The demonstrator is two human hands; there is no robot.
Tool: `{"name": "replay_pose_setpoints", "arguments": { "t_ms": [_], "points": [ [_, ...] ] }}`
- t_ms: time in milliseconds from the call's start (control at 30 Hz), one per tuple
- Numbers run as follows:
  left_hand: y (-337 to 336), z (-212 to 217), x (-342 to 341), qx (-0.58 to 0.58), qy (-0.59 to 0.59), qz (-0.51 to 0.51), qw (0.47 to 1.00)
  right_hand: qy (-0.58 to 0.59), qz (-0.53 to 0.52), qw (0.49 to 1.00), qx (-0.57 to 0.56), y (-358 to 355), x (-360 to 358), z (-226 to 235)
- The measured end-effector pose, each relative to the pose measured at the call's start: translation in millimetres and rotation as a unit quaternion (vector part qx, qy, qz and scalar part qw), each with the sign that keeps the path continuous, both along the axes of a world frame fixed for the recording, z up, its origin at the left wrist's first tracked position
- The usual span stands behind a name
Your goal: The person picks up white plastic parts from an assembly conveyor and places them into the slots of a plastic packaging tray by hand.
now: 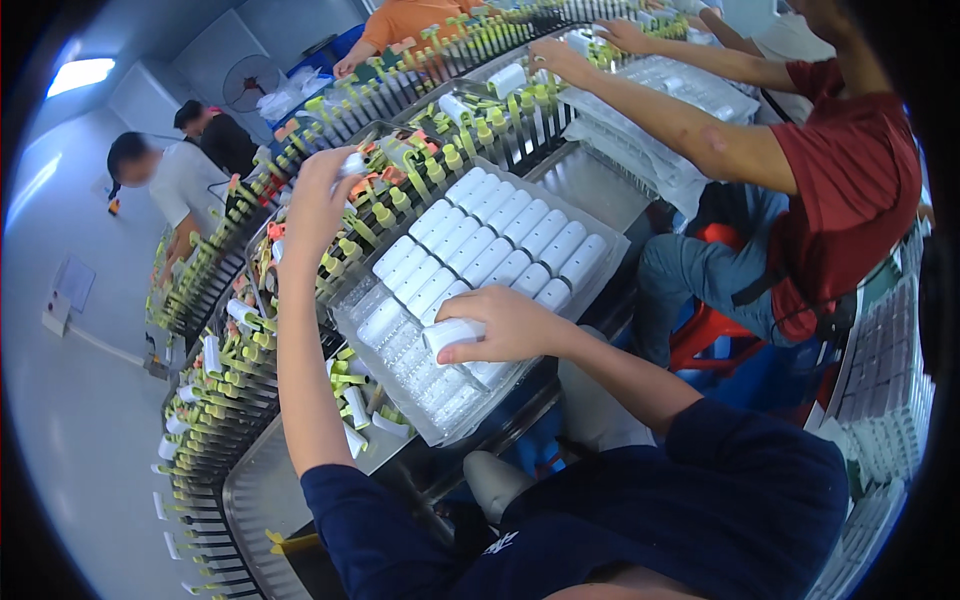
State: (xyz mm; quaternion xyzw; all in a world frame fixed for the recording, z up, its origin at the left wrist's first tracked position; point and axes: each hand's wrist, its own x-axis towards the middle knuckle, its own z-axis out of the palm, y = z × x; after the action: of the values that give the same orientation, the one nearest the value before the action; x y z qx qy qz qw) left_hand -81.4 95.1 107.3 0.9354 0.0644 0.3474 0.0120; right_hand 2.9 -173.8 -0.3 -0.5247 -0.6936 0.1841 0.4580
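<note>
A clear plastic blister tray (437, 403) lies in front of me, with rows of white oblong plastic casings (486, 257) in its pockets. Over the near part of the tray, my right hand (505, 325) is closed round a white casing (452, 338), held tilted. Bare pockets show in the tray's near left corner. My left hand (325, 195) reaches forward to the curved rack of yellow-green holders (384, 214). Its fingers are closed round a small white piece (354, 164), partly hidden by them.
Loose casings and yellow-green holders (352, 385) lie left of the tray. A black slatted conveyor (235, 440) curves round the left side. At right, a person in a red shirt (850, 170) works beside stacked clear trays (650, 110). More trays (880, 370) are stacked at far right.
</note>
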Motion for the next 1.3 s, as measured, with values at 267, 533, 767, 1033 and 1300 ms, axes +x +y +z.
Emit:
{"name": "replay_pose_setpoints", "arguments": {
  "t_ms": [267, 533, 767, 1033, 1300],
  "points": [
    [19, -15, 1, -0.175, 0.067, 0.006, 0.982, -0.01, -0.017, 1.0, 0.019, 1, 1, -1],
    [22, -16, -23, -0.139, 0.074, 0.107, 0.982, -0.02, -0.016, 1.0, 0.0, -2, -1, 0],
    [32, -19, -45, -0.101, 0.08, 0.263, 0.956, -0.02, -0.027, 0.999, 0.024, -2, 2, -3],
    [28, -47, -94, 0.042, 0.08, 0.43, 0.898, -0.02, -0.022, 1.0, 0.011, 0, -1, -1],
    [24, -51, -159, 0.055, 0.102, 0.521, 0.846, -0.013, -0.014, 1.0, -0.002, 0, -5, 4]
  ]
}}
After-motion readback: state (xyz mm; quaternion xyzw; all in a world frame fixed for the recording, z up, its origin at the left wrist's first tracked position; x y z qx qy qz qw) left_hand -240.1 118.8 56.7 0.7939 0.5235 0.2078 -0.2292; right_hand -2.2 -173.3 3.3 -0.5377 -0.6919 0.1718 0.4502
